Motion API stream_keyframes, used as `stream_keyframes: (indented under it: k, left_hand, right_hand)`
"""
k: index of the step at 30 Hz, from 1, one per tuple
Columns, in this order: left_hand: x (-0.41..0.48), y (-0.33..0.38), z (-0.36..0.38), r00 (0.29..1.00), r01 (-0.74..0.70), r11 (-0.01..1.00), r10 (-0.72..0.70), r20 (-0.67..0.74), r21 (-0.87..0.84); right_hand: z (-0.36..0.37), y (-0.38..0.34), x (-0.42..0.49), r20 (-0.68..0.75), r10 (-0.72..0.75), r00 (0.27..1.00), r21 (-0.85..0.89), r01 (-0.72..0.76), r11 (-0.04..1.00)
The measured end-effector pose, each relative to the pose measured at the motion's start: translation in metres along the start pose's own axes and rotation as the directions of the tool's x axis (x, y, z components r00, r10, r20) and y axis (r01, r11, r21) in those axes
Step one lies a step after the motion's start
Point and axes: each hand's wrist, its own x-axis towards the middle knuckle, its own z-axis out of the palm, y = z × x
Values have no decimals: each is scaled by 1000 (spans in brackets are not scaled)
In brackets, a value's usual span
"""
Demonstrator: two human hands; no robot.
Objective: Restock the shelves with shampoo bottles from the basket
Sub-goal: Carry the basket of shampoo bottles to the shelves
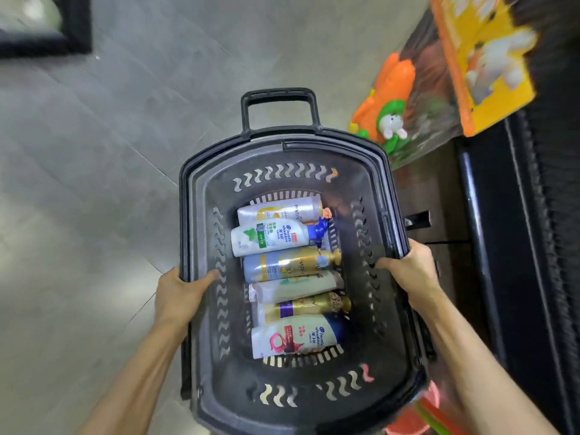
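A black plastic basket [201,189] with a pull handle [277,95] fills the middle of the view, held above a grey floor. Several shampoo bottles lie on their sides in a row on its bottom: a white Head & Shoulders bottle with a blue cap [270,237], a gold Pantene bottle [288,263], and nearest me a white bottle with a red design [295,335]. My left hand [179,290] grips the basket's left rim, thumb inside. My right hand [408,268] grips the right rim.
Grey tiled floor [94,183] spreads to the left. A dark shelf unit [518,246] runs along the right side. Orange and green toys [389,98] and a yellow toy box [483,58] sit at the upper right. A dark object [47,26] lies at the top left.
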Motion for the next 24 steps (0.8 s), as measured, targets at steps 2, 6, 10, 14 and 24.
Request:
stream_keyframes:
  k: [2,6,10,14,24]
  left_hand:
    - [-22,26,-33,1000,-2,1000,2,-13,-31]
    - [-59,79,-100,1000,-4,994,3,-14,-111]
    - [-85,124,-159,1000,-31,989,31,-8,-142]
    - [-91,172,-203,996,-81,981,74,-46,-175]
    - [-44,316,-239,979,-195,967,181,-99,-165]
  right_hand:
    - [-13,-36,-21,27,-34,999,4,34,999]
    - [-34,-111,-59,76,-125,989,42,122,992]
    - [-51,-184,-94,116,-172,978,81,163,983]
    - [-60,-254,-109,143,-221,965,114,206,972]
    - [-58,-379,-54,191,-266,945,218,224,950]
